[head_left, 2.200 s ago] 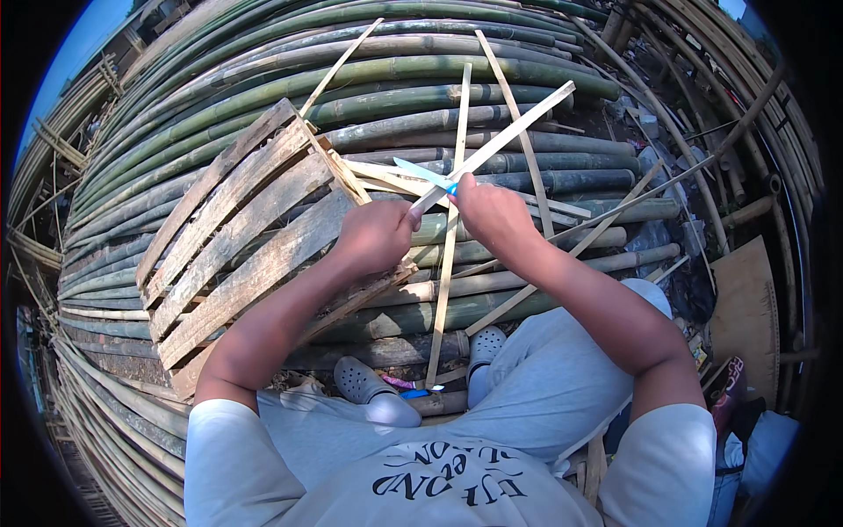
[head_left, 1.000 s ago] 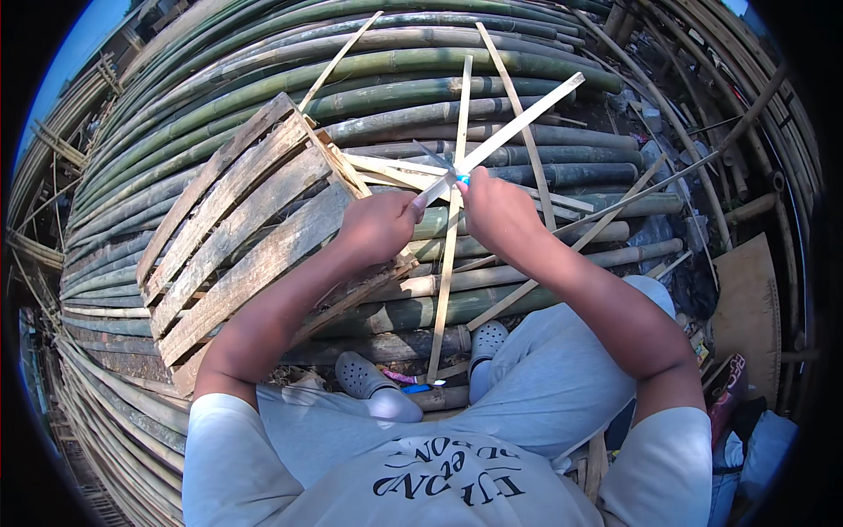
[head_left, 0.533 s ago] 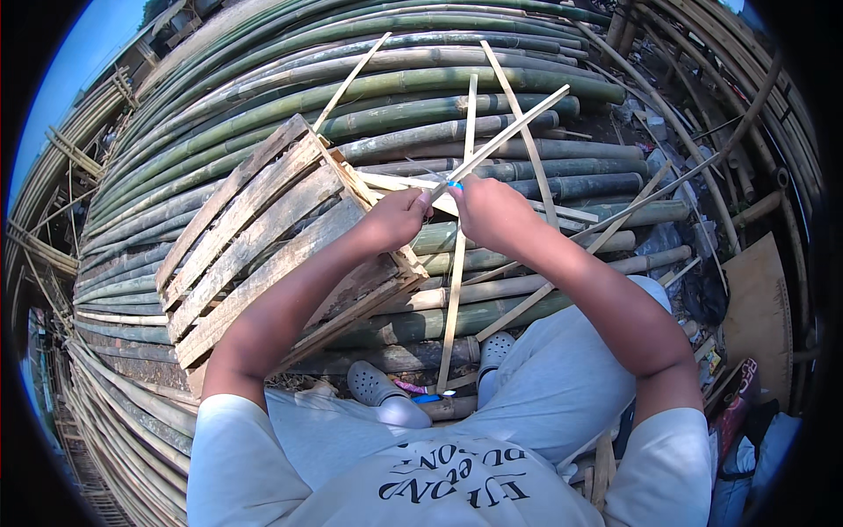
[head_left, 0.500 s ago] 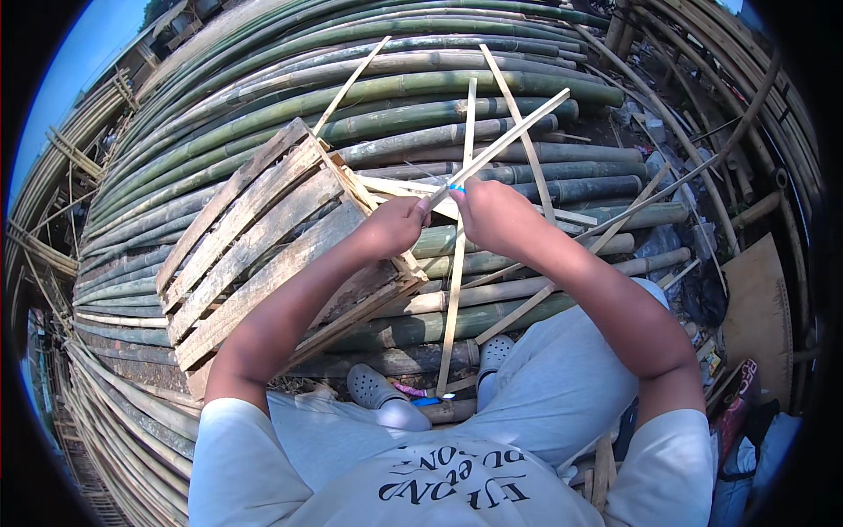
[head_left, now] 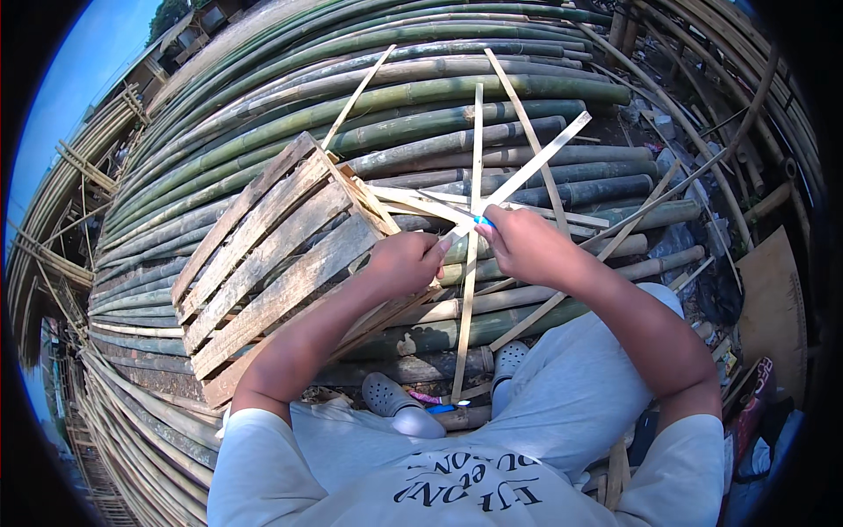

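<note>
My left hand point(head_left: 407, 262) is closed round the near end of a pale, flat bamboo strip point(head_left: 543, 163), which slants away to the upper right. Close beside it, my right hand point(head_left: 527, 242) grips a knife point(head_left: 480, 220) by its blue handle. The thin dark blade points left across the strip; the fingers partly hide where blade and strip meet. Beneath both hands, several more pale strips lie crossed over the bamboo poles, among them a long upright one point(head_left: 466, 325). A slatted wooden crate point(head_left: 279, 255) rests tilted just left of my left hand.
Rows of green and grey bamboo poles point(head_left: 369, 104) cover the ground ahead and to the left. At right stand a brown board point(head_left: 773, 303) and a heap of poles and litter. My feet in grey clogs point(head_left: 389, 393) rest near a blue scrap point(head_left: 443, 408).
Both hands have come nearer to me and slightly right. The held strip has turned its broad face up, and the knife lies farther along it from my left hand.
</note>
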`<act>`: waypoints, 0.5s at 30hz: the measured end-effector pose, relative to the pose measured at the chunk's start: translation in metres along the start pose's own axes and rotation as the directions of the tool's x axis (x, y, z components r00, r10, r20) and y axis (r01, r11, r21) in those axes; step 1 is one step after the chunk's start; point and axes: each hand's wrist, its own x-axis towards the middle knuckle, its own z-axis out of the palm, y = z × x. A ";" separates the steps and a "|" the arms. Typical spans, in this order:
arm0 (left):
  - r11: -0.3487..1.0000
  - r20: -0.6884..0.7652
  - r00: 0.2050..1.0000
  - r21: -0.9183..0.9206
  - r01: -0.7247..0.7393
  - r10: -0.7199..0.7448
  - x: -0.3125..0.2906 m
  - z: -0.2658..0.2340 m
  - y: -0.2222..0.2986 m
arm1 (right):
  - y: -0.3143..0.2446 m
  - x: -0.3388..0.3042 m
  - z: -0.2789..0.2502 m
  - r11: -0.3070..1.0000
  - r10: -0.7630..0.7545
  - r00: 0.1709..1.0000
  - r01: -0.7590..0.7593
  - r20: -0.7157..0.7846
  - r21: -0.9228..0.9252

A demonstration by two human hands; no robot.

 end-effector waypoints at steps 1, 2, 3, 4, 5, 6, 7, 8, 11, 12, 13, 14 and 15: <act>0.997 -0.022 0.997 0.009 -0.080 0.081 0.001 0.003 -0.004 | 0.002 0.000 0.005 0.999 -0.032 0.999 0.032 -0.010 -0.015; 0.997 -0.020 0.997 0.008 -0.081 0.081 0.002 0.003 -0.008 | 0.003 0.002 0.008 0.999 -0.029 1.000 0.029 -0.009 -0.015; 0.992 -0.021 0.995 -0.080 -0.103 0.101 0.003 0.002 -0.010 | 0.003 0.003 0.010 1.000 -0.009 1.000 0.009 -0.017 -0.004; 0.978 -0.020 0.993 -0.169 -0.120 0.118 0.002 0.003 -0.013 | 0.004 0.004 0.014 1.000 0.012 1.000 -0.012 -0.020 0.010; 0.978 -0.015 0.993 -0.172 -0.115 0.114 0.003 0.004 -0.015 | 0.005 0.005 0.016 1.000 0.022 0.999 -0.022 -0.039 0.016; 0.982 -0.062 0.987 -0.112 -0.153 0.146 0.006 0.004 -0.017 | 0.007 0.004 0.016 1.000 0.025 0.999 -0.025 -0.033 0.019; 0.982 -0.110 0.978 -0.046 -0.185 0.179 0.007 0.002 -0.019 | 0.008 0.005 0.017 0.999 0.038 0.998 -0.037 -0.045 0.017; 0.977 -0.156 0.964 0.023 -0.213 0.214 0.008 -0.001 -0.020 | 0.008 0.006 0.016 0.999 0.050 0.997 -0.049 -0.058 0.015; 0.960 -0.229 0.936 0.136 -0.243 0.269 0.006 -0.005 -0.019 | 0.005 0.006 0.013 0.998 0.049 0.994 -0.045 -0.094 0.039; 0.936 -0.268 0.907 0.226 -0.269 0.325 0.006 -0.005 -0.020 | 0.005 0.006 0.013 0.998 0.060 0.993 -0.057 -0.105 0.033; 0.937 -0.270 0.907 0.227 -0.266 0.323 0.009 0.000 -0.025 | 0.004 0.008 0.014 0.998 0.062 0.993 -0.060 -0.105 0.024; 0.938 -0.262 0.909 0.215 -0.273 0.324 0.014 0.007 -0.032 | 0.004 0.009 0.015 0.998 0.059 0.993 -0.056 -0.106 0.025; 0.939 -0.254 0.911 0.203 -0.279 0.326 0.018 0.012 -0.040 | 0.003 0.010 0.017 0.999 0.025 0.992 -0.022 -0.127 0.023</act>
